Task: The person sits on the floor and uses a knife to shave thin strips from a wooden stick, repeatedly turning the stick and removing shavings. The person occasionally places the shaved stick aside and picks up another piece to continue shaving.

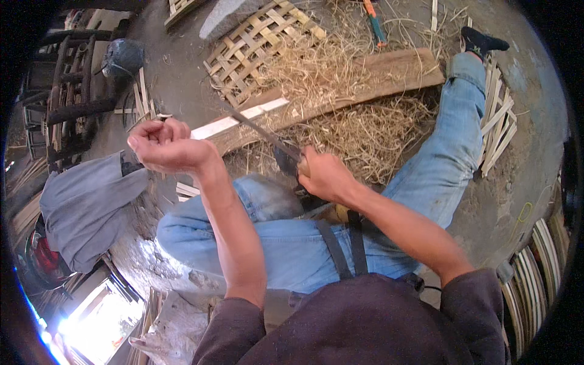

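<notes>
My right hand (325,173) is closed around the handle of a knife (264,132). Its long, narrow blade points up and to the left, crossing over a pale wooden strip (243,117). That strip lies along a thick, curved wooden plank (398,76), and its left end disappears at my left hand (167,146). The fingers of my left hand are curled closed around that end, though the grip itself is partly hidden. Thin curled shavings (365,137) cover part of the plank and the ground on both sides of it.
A woven lattice panel (249,52) and a grey stone (231,15) lie beyond the plank. An orange-and-green-handled tool (374,24) rests among the shavings. Grey cloth (91,201) hangs at left. Pale slats (499,121) lie beside my outstretched leg (447,146); more strips (535,274) stand at right.
</notes>
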The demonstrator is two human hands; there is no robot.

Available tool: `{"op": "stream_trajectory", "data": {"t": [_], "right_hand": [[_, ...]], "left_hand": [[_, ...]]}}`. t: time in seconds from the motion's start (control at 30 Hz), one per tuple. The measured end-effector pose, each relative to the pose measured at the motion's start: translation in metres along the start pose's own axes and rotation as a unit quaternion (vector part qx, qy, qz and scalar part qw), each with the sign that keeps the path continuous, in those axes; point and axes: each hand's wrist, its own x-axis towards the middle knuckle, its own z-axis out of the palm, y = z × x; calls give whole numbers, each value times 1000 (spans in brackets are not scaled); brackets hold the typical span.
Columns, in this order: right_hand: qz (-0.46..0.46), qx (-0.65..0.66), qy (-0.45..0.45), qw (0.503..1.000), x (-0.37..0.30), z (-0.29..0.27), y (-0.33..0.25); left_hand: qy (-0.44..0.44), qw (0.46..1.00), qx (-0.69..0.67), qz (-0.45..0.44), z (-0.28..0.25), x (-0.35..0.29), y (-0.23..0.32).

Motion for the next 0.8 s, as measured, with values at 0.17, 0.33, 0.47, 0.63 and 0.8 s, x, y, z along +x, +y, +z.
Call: {"op": "stream_trajectory", "data": {"t": [0.17,0.33,0.47,0.63,0.8], "right_hand": [[-27,-7,46,999,15,-8,13],[-31,76,19,996,6,-4,-17],[11,85,49,995,42,7,13],[-79,-39,57,994,46,14,30],[31,95,22,995,23,13,-1]], "left_hand": [[-50,997,-57,5,5,-1,-3],[-190,973,-120,46,-4,-5,-4],[-201,966,-160,14,-7,3,-5],[-224,959,-174,22,-7,1,-9],[-103,991,-71,43,-4,4,-10]]}}
